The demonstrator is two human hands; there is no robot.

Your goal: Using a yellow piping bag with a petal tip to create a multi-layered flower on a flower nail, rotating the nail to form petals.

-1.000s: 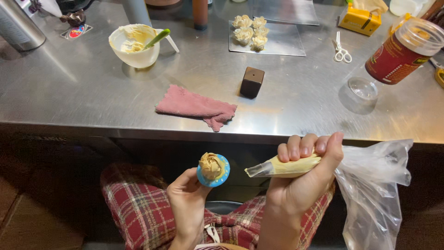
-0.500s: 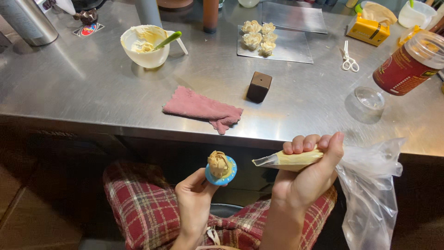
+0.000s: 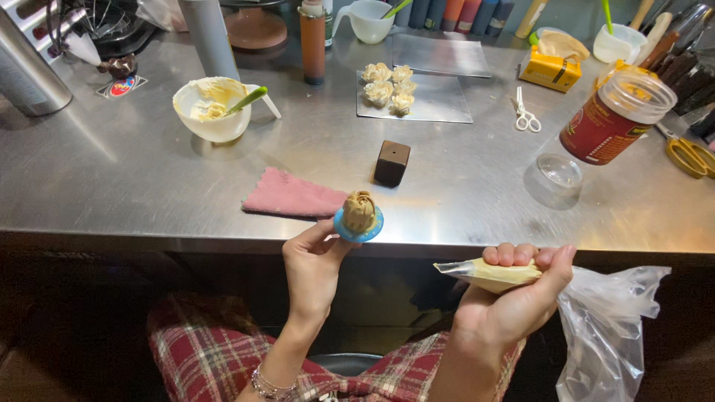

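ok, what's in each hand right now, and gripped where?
Left hand: a blue disc topped with a piped cream flower, fingers pinching beneath the disc. Right hand: piping bag, fist wrapped round its filled part just behind the tip.

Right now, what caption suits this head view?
Left hand lifts a piped cream flower on a blue disc; right hand grips the piping bag.

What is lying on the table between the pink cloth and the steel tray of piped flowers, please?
In the head view, a small dark brown block stands between the pink cloth and the tray.
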